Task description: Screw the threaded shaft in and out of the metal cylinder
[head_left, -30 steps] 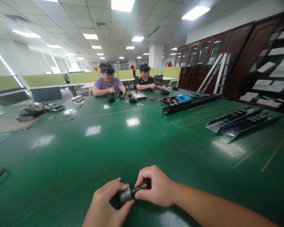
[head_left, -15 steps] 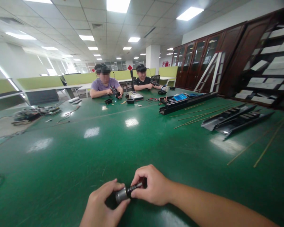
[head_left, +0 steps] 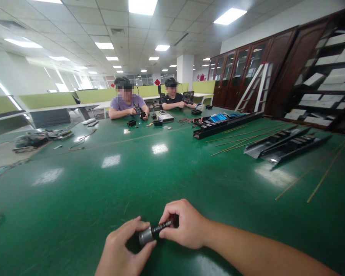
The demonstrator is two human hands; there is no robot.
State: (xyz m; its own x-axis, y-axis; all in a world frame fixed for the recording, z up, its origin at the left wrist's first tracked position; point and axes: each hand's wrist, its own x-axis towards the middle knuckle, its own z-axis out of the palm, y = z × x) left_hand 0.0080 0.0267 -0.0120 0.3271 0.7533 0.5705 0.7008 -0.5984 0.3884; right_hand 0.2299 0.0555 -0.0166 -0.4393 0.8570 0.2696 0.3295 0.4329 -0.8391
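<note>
Wide green table (head_left: 161, 180), glossy, hard-looking: metal cylinder (head_left: 145, 237) held over it, toward near edge, which is out of view. Could drop and roll off that edge if grip slips on smooth metal. Ribbed shaft (head_left: 159, 229) could bind or bend if pulled out of line. Left hand (head_left: 119, 245): thumb and fingers in half-open C, gripping cylinder by its sides. Right hand (head_left: 186, 226): curled nearly closed, thumb and forefinger pinching shaft. Shaft meets cylinder's end; whether fixed, cannot tell.
</note>
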